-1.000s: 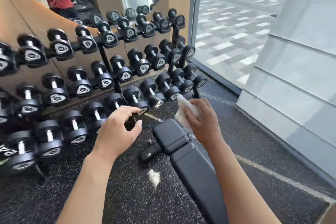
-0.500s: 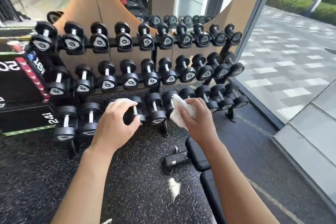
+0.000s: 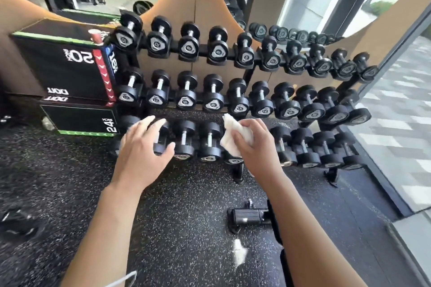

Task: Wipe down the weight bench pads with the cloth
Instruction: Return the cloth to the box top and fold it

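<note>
My right hand (image 3: 255,147) grips a crumpled white cloth (image 3: 233,135), held up in the air in front of the bottom row of dumbbells. My left hand (image 3: 142,149) hovers beside it with fingers loosely curled and holds nothing. Of the black weight bench, only a thin edge of the pad (image 3: 276,228) and its foot bar (image 3: 248,216) show, low in the view behind my right forearm. Both hands are well above and away from the pad.
A three-tier rack of black dumbbells (image 3: 233,100) fills the wall ahead. Stacked black plyo boxes (image 3: 67,72) stand at the left. A glass wall (image 3: 396,112) runs along the right. The floor is speckled black rubber (image 3: 186,228), with a white patch (image 3: 239,251) on it.
The view has swung left and away from the bench, so the pad has slipped almost out of sight. Both hands keep their pose, with the cloth still in my right hand.
</note>
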Available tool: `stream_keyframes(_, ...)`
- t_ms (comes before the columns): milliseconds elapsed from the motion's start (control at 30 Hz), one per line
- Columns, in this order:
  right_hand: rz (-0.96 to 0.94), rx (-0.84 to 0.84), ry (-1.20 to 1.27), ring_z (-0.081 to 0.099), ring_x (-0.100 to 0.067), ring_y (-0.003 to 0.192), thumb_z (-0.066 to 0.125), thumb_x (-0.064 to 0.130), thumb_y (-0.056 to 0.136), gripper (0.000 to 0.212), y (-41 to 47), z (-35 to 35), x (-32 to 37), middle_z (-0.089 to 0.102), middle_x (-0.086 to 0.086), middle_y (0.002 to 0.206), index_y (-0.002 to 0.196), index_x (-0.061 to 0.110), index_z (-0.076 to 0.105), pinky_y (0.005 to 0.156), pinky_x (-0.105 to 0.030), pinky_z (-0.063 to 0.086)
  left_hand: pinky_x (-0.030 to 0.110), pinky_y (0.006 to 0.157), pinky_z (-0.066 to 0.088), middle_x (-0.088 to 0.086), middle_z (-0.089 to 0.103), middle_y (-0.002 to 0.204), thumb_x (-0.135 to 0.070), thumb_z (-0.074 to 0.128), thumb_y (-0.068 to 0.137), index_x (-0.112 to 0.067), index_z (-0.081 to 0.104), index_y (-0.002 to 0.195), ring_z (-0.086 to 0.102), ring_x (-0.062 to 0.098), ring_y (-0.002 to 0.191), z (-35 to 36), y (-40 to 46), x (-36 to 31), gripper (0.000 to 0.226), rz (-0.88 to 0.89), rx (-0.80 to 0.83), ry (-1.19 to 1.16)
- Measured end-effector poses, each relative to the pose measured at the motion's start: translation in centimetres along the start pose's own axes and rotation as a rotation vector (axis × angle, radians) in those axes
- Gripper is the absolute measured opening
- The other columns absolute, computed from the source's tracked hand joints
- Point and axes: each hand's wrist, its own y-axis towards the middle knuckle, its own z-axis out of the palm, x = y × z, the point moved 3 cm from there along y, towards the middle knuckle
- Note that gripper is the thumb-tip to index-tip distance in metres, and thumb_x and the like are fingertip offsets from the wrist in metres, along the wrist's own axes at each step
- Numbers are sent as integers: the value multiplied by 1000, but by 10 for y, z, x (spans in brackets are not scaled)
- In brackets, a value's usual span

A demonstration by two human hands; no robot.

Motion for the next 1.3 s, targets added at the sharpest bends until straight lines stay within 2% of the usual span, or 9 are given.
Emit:
stream_keyframes(200, -61, 78, 20, 60, -5, 95, 67, 40, 98, 20, 38, 58, 11, 58, 16, 109, 112, 27, 64, 76, -34, 54, 60, 115, 38, 6, 48, 157, -63, 43, 93, -21, 52, 150, 39, 29, 148, -18, 6, 42, 71, -140, -6, 181)
stream_keyframes(400, -97, 196, 126, 60, -8, 93, 67, 38, 98, 18, 90, 116, 17, 57, 16, 110, 113, 26, 64, 78, -37, 56, 61, 114, 40, 5, 50, 156, -63, 41, 94, -23, 53, 148, 42, 30, 146, -35, 35, 73, 68, -238, -59, 272)
stream_keyframes(500, -127, 244, 172, 60, -8, 96, 67, 36, 99, 19, 126, 143, 19, 57, 16, 110, 113, 25, 65, 80, -35, 55, 61, 114, 40, 4, 50, 156, -57, 50, 98, -23, 53, 148, 43, 29, 145, -40, 55, 88, 61, -300, -89, 317)
stream_keyframes(600, -179, 293, 181, 59, -6, 98, 65, 37, 100, 21, 163, 169, 20, 58, 14, 109, 114, 22, 65, 82, -26, 50, 56, 115, 40, 5, 49, 156, -51, 58, 99, -22, 54, 148, 43, 28, 144, -42, 76, 100, 57, -339, -119, 353)
stream_keyframes(733, -218, 343, 215, 56, 0, 100, 65, 37, 100, 21, 202, 200, 17, 58, 11, 108, 115, 22, 65, 83, -14, 42, 55, 114, 40, 5, 49, 156, -49, 60, 99, -21, 54, 148, 43, 28, 143, -43, 98, 109, 57, -415, -143, 388)
stream_keyframes(867, -245, 398, 272, 57, -2, 99, 65, 35, 100, 19, 227, 228, 15, 59, 11, 108, 114, 23, 65, 84, -16, 42, 52, 117, 37, 4, 47, 158, -50, 59, 99, -21, 54, 149, 41, 27, 145, -47, 108, 113, 58, -488, -162, 411)
stream_keyframes(967, -255, 452, 288, 56, -2, 102, 65, 37, 100, 22, 238, 248, 21, 59, 10, 113, 117, 23, 64, 85, -9, 37, 51, 119, 35, 3, 46, 159, -49, 59, 100, -21, 54, 149, 40, 27, 146, -53, 108, 116, 57, -537, -189, 427)
stream_keyframes(1167, -323, 489, 346, 49, 16, 101, 66, 30, 100, 18, 244, 279, 47, 58, 7, 112, 116, 22, 63, 84, 1, 32, 49, 121, 32, 1, 45, 160, -48, 57, 100, -23, 53, 150, 37, 25, 147, -73, 106, 136, 56, -606, -233, 422)
stream_keyframes(1300, -314, 490, 366, 52, 5, 99, 65, 30, 100, 15, 247, 302, 60, 57, 8, 112, 111, 35, 57, 83, 0, 34, 49, 122, 32, -1, 44, 160, -50, 56, 100, -25, 52, 150, 36, 23, 148, -83, 114, 162, 56, -601, -244, 403)
